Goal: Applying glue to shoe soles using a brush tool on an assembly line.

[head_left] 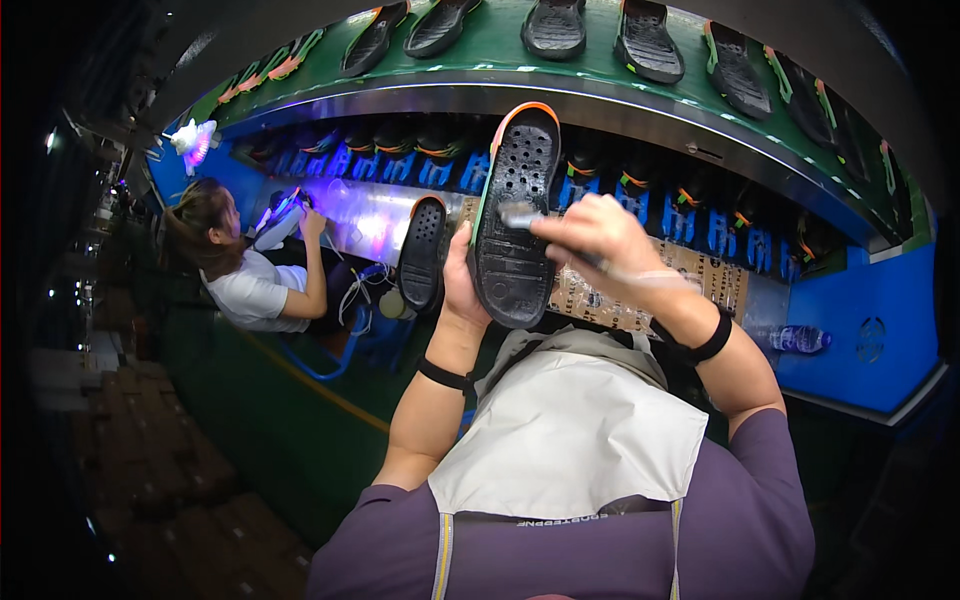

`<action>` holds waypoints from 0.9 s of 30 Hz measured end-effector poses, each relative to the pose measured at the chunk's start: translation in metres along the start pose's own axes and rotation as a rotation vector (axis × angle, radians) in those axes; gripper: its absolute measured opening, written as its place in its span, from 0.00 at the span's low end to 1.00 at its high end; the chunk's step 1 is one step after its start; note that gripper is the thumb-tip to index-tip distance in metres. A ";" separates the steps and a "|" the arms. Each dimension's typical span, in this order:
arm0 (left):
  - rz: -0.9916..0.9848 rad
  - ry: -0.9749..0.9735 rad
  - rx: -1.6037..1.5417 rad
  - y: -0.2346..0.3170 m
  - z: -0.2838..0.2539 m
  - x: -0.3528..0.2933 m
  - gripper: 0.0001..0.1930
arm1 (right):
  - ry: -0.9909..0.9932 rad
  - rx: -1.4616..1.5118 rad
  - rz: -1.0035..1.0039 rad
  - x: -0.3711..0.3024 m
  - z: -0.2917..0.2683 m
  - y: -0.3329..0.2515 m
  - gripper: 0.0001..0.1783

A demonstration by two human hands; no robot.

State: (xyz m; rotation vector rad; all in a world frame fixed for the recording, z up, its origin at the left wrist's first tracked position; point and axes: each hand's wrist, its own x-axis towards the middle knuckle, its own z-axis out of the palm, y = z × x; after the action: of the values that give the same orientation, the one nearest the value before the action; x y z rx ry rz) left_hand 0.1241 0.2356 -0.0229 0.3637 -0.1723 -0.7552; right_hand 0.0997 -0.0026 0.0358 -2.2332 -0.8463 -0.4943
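A black shoe sole (pixel 512 265) with an orange and green edge stands tilted up in front of me, its holed inner face toward me. My left hand (pixel 463 280) grips it by the left side, low down. A small brush (pixel 518 215) with pale bristles touches the middle of that face. Its handle runs back into my right hand (pixel 612 240), whose fingers are closed round it. The sole's inner face looks wet and shiny in parts. Left of my left hand, a second black sole (pixel 422 255) leans at the bench edge.
Above the bench runs a green conveyor belt (pixel 480 50) carrying several soles. Under it, a row of dark shoe uppers rests on blue stands (pixel 715 230). Taped cardboard (pixel 690 275) covers the bench. A plastic bottle (pixel 800 339) lies at right; a co-worker (pixel 250 265) sits at left.
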 end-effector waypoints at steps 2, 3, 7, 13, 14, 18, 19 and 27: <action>0.067 0.219 0.029 0.001 -0.009 0.004 0.38 | -0.192 0.142 -0.134 -0.002 -0.002 -0.014 0.17; 0.042 0.125 0.026 0.003 -0.009 0.001 0.38 | -0.325 0.297 -0.117 -0.004 -0.002 -0.016 0.17; -0.037 0.091 -0.065 0.000 0.000 -0.003 0.44 | 0.048 0.424 0.092 0.009 -0.003 0.001 0.17; 0.097 0.200 -0.090 0.000 -0.016 -0.004 0.39 | -0.151 0.053 0.003 0.001 0.016 0.009 0.19; 0.084 0.176 -0.002 0.001 -0.022 -0.005 0.39 | -0.211 0.220 0.039 -0.005 0.013 0.001 0.17; 0.138 0.203 0.127 0.002 -0.018 -0.013 0.35 | -0.110 0.523 0.338 -0.015 -0.001 -0.010 0.15; 0.142 0.205 0.123 0.001 -0.024 -0.015 0.35 | 0.008 0.566 0.445 -0.022 0.007 -0.003 0.14; 0.131 0.207 0.340 -0.008 -0.022 -0.011 0.41 | 0.230 0.918 0.821 -0.028 0.046 0.020 0.17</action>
State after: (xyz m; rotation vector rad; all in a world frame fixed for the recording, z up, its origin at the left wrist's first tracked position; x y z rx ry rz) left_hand 0.1174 0.2444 -0.0467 0.7430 -0.1278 -0.5539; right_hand 0.0980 0.0071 -0.0207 -1.4248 0.0471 0.0553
